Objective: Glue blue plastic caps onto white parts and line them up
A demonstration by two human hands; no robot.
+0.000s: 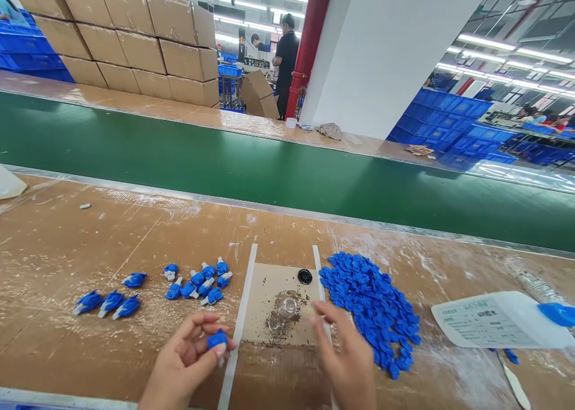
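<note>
My left hand (188, 359) pinches a small blue plastic part (218, 340) with a white tip, near the table's front edge. My right hand (345, 356) hovers over a brown card mat (265, 302), fingers loosely curled around what looks like a tiny white piece; I cannot make out that piece clearly. A small clear round dish (288, 307) sits on the mat amid dark specks, with a black round piece (305, 276) behind it. A heap of loose blue parts (372, 305) lies right of the mat. Several blue-and-white assembled parts (200, 281) lie to the left.
A green conveyor belt (269, 170) runs across behind the table. A printed label sheet (489, 320) lies at right. Cardboard boxes (130, 38) are stacked at back left, blue crates (453, 122) at back right. A person in black (286, 62) stands far off.
</note>
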